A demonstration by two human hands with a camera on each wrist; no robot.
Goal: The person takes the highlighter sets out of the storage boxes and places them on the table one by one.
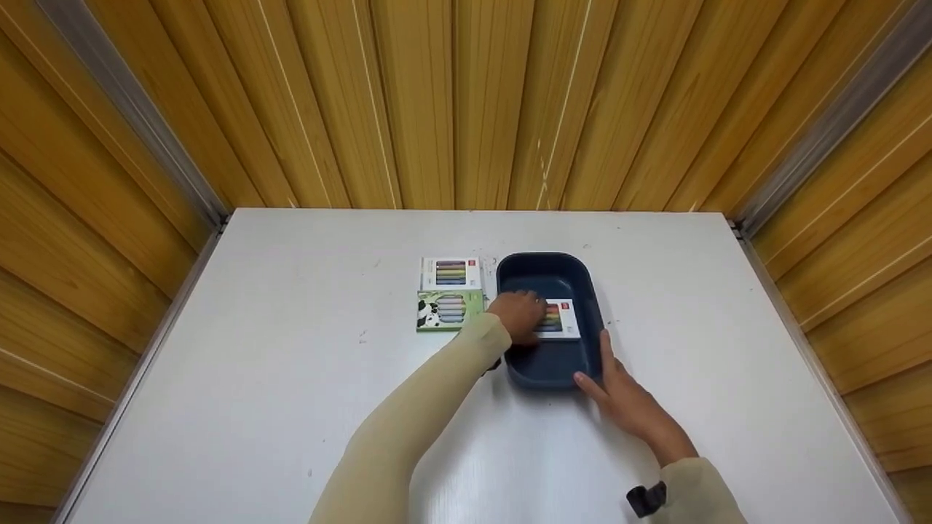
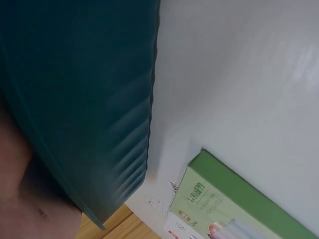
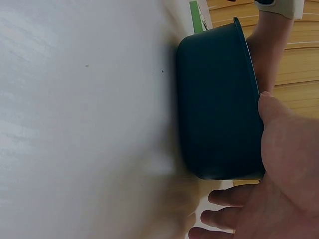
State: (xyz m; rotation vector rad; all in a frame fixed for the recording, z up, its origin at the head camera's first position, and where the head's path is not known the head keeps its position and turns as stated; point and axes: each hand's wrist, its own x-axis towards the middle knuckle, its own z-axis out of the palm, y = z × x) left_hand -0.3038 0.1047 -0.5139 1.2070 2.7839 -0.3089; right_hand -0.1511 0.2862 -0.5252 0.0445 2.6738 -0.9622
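Observation:
A dark blue rectangular bin (image 1: pixel 550 366) stands on the white table. Inside it, my left hand (image 1: pixel 518 317) grips the left end of a white crayon box (image 1: pixel 564 319), fingers at the far edge and thumb at the near one. The box's window shows coloured sticks; its left end is hidden under the hand. My right hand (image 1: pixel 630 400) touches the bin's near right corner, fingers extended. In the right wrist view, the thumb of that hand (image 3: pixel 294 164) lies at the bin's rim, and the other fingers stretch past its wall (image 3: pixel 219 104).
Left of the bin lie a green panda crayon box (image 1: pixel 450 311) and, just beyond it, another white crayon box (image 1: pixel 451 273). The white table (image 1: pixel 306 306) is bordered by wood-patterned walls (image 1: pixel 415 102) at the back and both sides.

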